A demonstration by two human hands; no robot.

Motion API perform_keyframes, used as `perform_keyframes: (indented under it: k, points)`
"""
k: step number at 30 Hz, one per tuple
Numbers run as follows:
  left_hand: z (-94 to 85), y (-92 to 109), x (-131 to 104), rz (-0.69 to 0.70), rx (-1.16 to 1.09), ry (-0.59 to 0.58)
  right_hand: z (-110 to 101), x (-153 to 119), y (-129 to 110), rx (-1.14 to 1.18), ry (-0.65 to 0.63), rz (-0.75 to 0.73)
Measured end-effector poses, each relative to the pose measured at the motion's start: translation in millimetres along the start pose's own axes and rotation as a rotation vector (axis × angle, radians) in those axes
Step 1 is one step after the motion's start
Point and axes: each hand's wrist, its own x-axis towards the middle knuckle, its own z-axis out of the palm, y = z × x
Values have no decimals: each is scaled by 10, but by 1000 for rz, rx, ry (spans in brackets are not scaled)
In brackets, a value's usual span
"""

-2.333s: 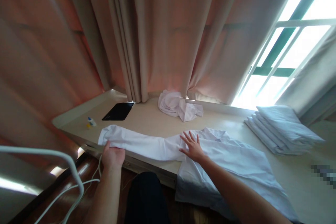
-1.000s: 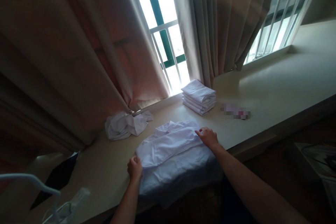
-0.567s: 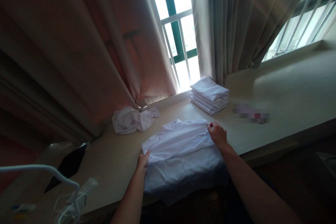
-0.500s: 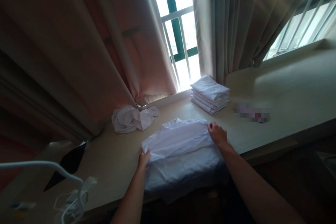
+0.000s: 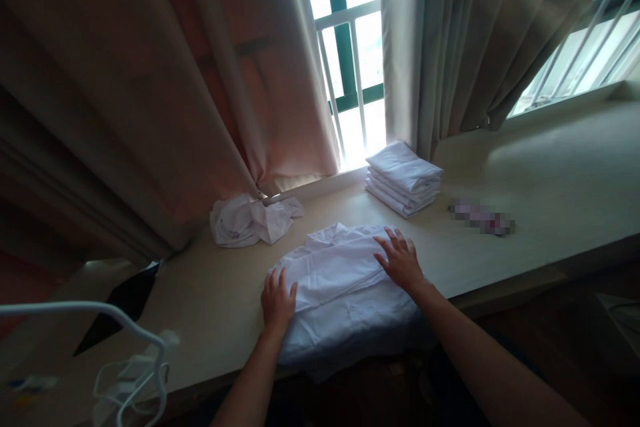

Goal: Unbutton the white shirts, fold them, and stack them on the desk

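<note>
A white collared shirt (image 5: 335, 273) lies on the table before me, its collar toward the window and its lower part hanging over the front edge. My left hand (image 5: 279, 297) rests on the shirt's left side with the fingers spread. On its upper right side lies my right hand (image 5: 400, 259), palm down, fingers apart. Neither hand grips the cloth. Behind the shirt, to the right, stands a stack of folded white garments (image 5: 403, 179). A crumpled white cloth (image 5: 255, 221) lies behind it to the left.
A blurred-out small item (image 5: 481, 216) lies on the pale table (image 5: 545, 180) at right. On the left are a dark flat object (image 5: 120, 307), a white curved tube (image 5: 100, 307) and white cables (image 5: 130, 373). Curtains (image 5: 280, 80) and a barred window (image 5: 350, 47) stand behind.
Both hands have let go of the shirt's edges and now lie on it with spread fingers. The shirt has settled flatter on the table. The view has shifted slightly.
</note>
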Motion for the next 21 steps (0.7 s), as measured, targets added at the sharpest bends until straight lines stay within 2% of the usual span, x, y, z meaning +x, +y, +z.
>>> perform_keyframes:
  k: [2,4,6,9,13,18,21]
  points:
    - [140,16,-13,97,56,-102,159,-36,-1,-8,-113,-9]
    - [289,-13,-12,105,94,-193,319,-58,34,-36,-213,25]
    - [412,-76,24,112,138,-210,447,-56,64,-98,-250,44]
    - [516,-170,184,139,198,-173,565,8,57,-203,-227,51]
    - [570,-213,557,158,231,-155,665,232,-2,-259,-231,67]
    - [684,-247,1095,159,228,-160,805,676,-73,-262,-297,93]
    - [800,-316,1435,161,218,-162,927,954,-123,-263,-292,104]
